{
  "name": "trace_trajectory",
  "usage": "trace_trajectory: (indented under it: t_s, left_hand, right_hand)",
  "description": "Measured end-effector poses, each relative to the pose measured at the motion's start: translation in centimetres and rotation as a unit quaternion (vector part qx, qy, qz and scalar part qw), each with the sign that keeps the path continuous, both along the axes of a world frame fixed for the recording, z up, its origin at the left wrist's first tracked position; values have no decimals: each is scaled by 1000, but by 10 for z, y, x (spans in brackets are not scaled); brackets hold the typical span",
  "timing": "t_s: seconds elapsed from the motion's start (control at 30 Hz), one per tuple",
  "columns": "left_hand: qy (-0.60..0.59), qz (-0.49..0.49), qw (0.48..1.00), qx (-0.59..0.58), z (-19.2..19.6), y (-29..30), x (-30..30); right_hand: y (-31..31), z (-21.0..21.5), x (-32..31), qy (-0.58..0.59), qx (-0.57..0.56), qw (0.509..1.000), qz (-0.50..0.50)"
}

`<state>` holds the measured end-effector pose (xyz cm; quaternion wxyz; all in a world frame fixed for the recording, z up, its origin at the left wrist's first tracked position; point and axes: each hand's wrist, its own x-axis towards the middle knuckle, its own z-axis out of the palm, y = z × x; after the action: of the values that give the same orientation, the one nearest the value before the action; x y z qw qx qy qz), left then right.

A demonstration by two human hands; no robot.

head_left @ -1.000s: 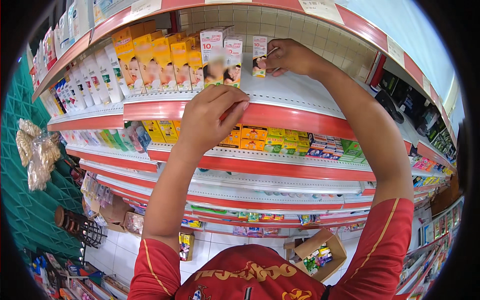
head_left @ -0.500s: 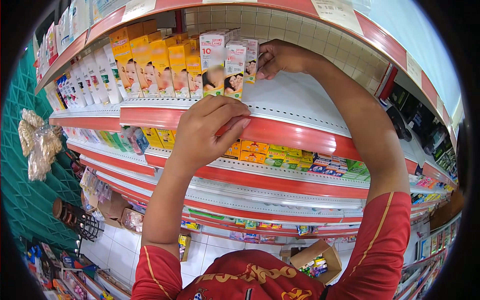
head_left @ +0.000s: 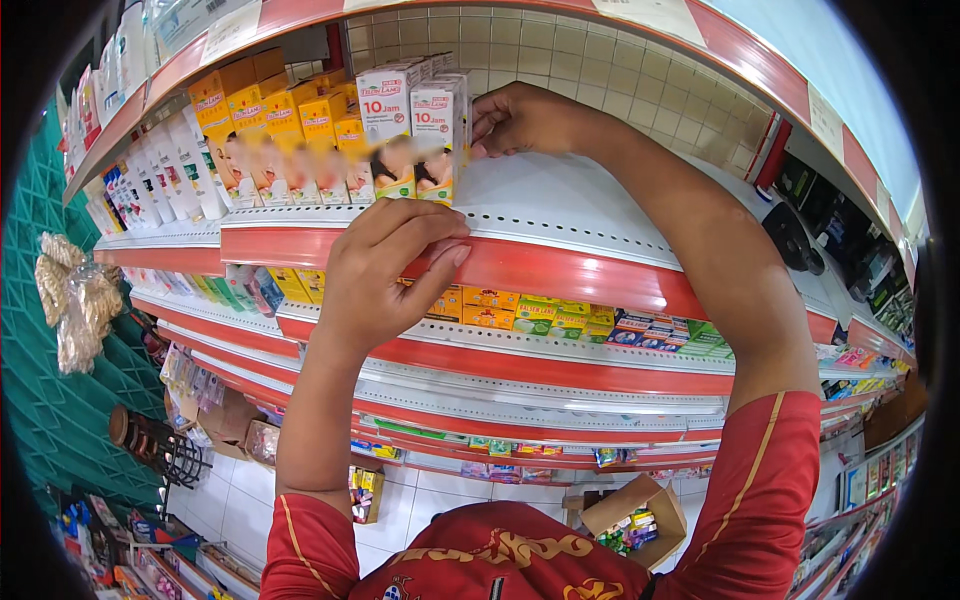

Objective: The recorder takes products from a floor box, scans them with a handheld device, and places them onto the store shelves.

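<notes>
My right hand (head_left: 515,122) reaches over the upper shelf from the right. Its fingers are bent and pressed to the right side of the rear white cartons; their tips are partly hidden. The front white carton (head_left: 433,125) stands upright near the shelf's front edge, with a wider white carton (head_left: 385,110) on its left. My left hand (head_left: 385,260) rests at the red shelf edge (head_left: 560,275) just below these cartons, fingers loosely bent and thumb apart, holding nothing. Left of the white cartons stands a row of yellow-orange cartons (head_left: 285,125).
White bottles (head_left: 190,180) line the shelf farther left. Small boxes (head_left: 560,315) fill part of the shelf below. Another shelf edge (head_left: 590,15) runs overhead. A dark device (head_left: 790,240) sits at the right. An open cardboard box (head_left: 650,520) stands on the tiled floor.
The rear white carton, which stuck out to the right, now lines up closer behind the front one. My right hand has moved left with it. My left hand stays at the shelf edge.
</notes>
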<state>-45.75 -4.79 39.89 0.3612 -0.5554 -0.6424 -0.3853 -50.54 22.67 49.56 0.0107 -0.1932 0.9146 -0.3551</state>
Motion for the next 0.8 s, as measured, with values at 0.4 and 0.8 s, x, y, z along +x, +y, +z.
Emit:
trace_trajectory:
  t_s: [0.4,0.8]
  left_hand:
    - [14,-5,1000,16,-2,4,0]
    - [-9,9,1000,16,-4,6,3]
  right_hand:
    - [-1,0,4,-1,33,999,-19]
    - [0,-2,5,-14,15,1000,4]
